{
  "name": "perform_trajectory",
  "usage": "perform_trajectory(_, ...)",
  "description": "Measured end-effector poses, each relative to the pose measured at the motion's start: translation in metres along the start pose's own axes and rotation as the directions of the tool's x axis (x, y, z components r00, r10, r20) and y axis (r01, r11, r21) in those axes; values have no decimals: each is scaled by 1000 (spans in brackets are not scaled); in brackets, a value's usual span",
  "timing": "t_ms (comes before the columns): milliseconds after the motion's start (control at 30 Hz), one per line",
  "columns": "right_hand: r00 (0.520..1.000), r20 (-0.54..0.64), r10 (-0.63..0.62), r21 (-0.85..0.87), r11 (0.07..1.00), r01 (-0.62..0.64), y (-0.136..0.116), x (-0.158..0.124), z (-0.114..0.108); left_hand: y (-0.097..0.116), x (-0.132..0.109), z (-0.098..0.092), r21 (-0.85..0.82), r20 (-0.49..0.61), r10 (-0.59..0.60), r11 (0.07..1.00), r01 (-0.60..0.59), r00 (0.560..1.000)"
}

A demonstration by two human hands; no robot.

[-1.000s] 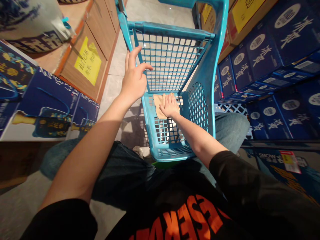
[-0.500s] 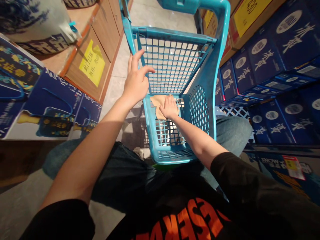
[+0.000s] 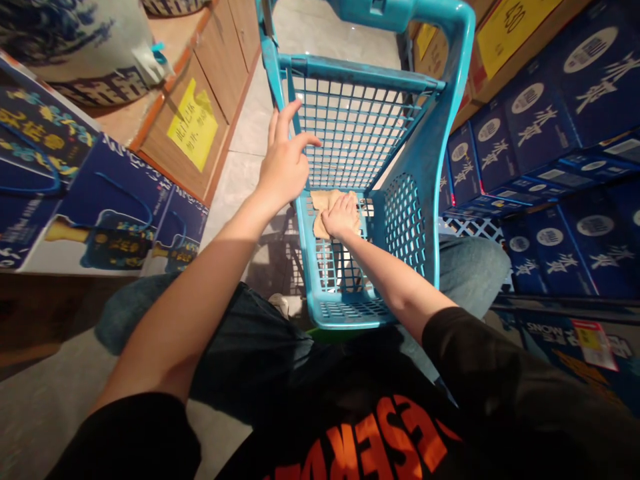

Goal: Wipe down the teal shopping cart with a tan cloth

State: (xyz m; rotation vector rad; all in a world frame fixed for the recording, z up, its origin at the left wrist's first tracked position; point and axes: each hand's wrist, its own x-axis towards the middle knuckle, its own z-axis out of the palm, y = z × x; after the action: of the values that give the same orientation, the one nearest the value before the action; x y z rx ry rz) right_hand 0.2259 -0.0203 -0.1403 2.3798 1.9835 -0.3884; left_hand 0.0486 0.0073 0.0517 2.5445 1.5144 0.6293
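Two bare hands are working over a blue plastic shopping cart [image 3: 410, 220], seen from a head cam pointing down, so the angles are pretty warped. The right hand [image 3: 341, 215] lies flat and palm down on a tan cloth [image 3: 320, 200], not clenched or pinching anything. It looks like that pressure is what's keeping the cloth spread out. The cloth seems to sit on the cart's mesh floor toward the far wall, though the bend in the view makes that hard to swear to.

The left hand [image 3: 283, 163] is open with its fingers spread, right by the cart's left side. I can't tell whether it's actually touching the plastic, but it's definitely not clenched. Both knees in blue jeans [image 3: 473, 280] sit either side of the cart's near end, so the cart's probably pulled in close to put it within easy reach. Navy cartons [image 3: 545, 127] are stacked along the right, apparently with their printed faces turned out for display. On the left there's a blue-and-white porcelain jar [image 3: 75, 47] above a wooden cabinet [image 3: 193, 160].
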Motion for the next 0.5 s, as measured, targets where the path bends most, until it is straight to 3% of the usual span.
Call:
perform_trajectory(100, 972, 36, -231, 16, 973, 231, 3, 0, -3, 0, 0, 0, -31, -29, -23, 999, 22, 999)
perform_trajectory(133, 969, 39, -246, 22, 969, 245, 5, 0, -4, 0, 0, 0, -29, -26, -22, 999, 21, 999)
perform_trajectory(267, 999, 18, -33, 11, 999, 32, 0, 1, -5, 0, -1, 1, -19, -13, -24, 1000, 23, 1000)
perform_trajectory(333, 987, 50, -152, 12, 988, 152, -5, 1, -5, -2, -1, 4, -27, -20, -30, 999, 29, 999)
perform_trajectory(400, 936, 99, -337, 34, 941, 336, -10, 2, -5, -4, -1, 6, -39, -33, -26, 999, 24, 999)
perform_trajectory(500, 914, 118, -389, 58, 921, 384, -13, 5, -6, -10, 0, 10, -52, -52, 4, 999, -6, 999)
